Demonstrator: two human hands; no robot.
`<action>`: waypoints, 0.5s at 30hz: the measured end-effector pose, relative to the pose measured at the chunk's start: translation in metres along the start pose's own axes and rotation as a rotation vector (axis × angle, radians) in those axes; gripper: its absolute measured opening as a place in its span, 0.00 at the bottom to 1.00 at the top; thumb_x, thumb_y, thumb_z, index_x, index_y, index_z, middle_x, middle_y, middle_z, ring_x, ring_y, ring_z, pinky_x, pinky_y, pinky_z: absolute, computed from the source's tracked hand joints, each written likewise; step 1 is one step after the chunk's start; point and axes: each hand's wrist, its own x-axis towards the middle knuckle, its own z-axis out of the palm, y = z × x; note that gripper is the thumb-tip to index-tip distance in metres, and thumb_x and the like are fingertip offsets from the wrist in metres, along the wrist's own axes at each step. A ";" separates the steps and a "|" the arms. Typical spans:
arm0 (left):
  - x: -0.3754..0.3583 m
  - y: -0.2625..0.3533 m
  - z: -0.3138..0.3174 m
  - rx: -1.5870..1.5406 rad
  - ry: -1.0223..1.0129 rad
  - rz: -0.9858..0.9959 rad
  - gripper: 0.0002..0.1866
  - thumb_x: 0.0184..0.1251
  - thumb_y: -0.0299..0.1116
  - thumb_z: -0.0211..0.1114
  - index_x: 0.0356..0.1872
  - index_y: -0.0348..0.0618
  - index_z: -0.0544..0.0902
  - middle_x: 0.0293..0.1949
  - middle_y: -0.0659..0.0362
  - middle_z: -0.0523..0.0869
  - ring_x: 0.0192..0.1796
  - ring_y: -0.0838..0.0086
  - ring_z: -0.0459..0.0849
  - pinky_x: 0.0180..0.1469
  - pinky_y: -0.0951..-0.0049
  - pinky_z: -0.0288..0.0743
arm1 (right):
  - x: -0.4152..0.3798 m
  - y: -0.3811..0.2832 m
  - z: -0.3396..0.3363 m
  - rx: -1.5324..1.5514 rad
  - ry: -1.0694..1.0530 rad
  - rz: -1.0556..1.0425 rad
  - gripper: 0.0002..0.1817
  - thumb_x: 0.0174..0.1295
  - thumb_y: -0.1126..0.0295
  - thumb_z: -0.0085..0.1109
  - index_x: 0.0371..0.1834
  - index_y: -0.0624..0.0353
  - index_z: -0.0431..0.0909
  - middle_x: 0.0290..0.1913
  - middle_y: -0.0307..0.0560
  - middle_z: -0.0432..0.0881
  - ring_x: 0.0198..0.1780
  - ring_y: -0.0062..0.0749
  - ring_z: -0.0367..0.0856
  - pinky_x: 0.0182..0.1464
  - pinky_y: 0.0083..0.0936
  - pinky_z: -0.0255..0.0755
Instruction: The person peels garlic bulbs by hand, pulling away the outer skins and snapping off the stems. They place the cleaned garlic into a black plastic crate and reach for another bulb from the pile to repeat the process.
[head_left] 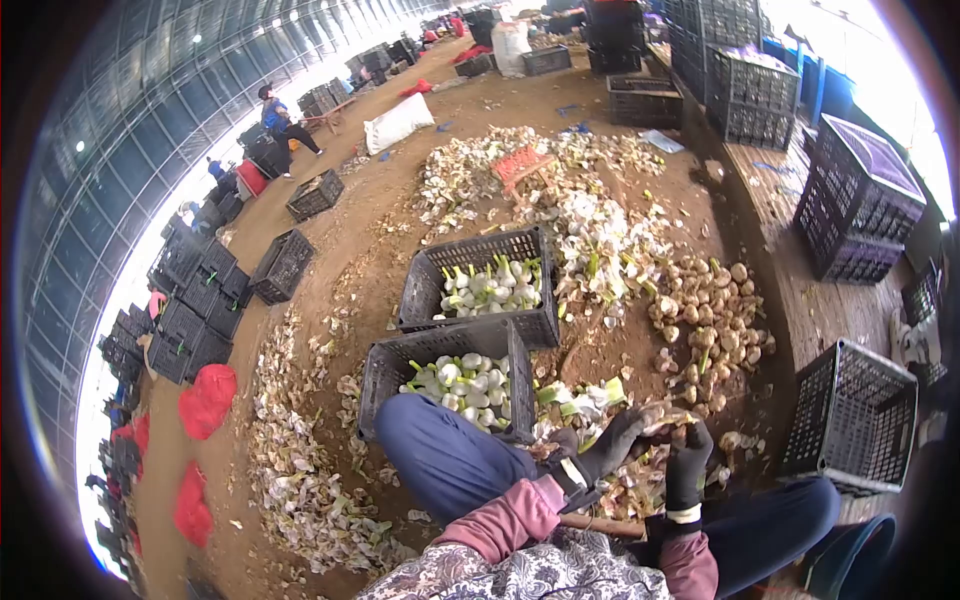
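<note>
Left hand (614, 446) curled round a garlic bulb (668, 419) held above the peelings (638, 488), right hand (688, 466) folded against its right end, exact grip unclear, bulb likely light and firm with loose papery skin that may slip, so best pinched round its solid middle

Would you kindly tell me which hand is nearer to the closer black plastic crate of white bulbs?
Left. The dark-gloved left hand is right of the black plastic crate, apart from it; the dark-gloved right hand is farther right.
</note>
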 end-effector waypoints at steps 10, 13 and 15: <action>-0.020 0.036 -0.009 -0.106 -0.014 -0.206 0.20 0.80 0.52 0.50 0.49 0.46 0.80 0.30 0.61 0.85 0.18 0.83 0.75 0.16 0.84 0.65 | 0.006 0.026 -0.024 -0.011 -0.229 0.270 0.23 0.58 0.79 0.65 0.60 0.59 0.82 0.51 0.39 0.86 0.51 0.31 0.83 0.58 0.32 0.77; -0.016 0.043 -0.006 -0.274 0.205 -0.180 0.28 0.82 0.59 0.45 0.55 0.42 0.78 0.35 0.58 0.87 0.28 0.78 0.83 0.25 0.79 0.76 | -0.003 0.027 -0.015 -0.007 -0.483 0.227 0.35 0.60 0.63 0.76 0.70 0.57 0.74 0.68 0.44 0.76 0.69 0.31 0.73 0.71 0.33 0.68; -0.015 0.045 -0.005 -0.209 0.179 -0.161 0.32 0.82 0.62 0.44 0.65 0.43 0.74 0.39 0.58 0.87 0.34 0.75 0.85 0.31 0.76 0.80 | 0.006 0.003 -0.018 0.288 -0.436 0.371 0.40 0.59 0.58 0.78 0.72 0.58 0.71 0.70 0.44 0.75 0.71 0.33 0.72 0.73 0.35 0.66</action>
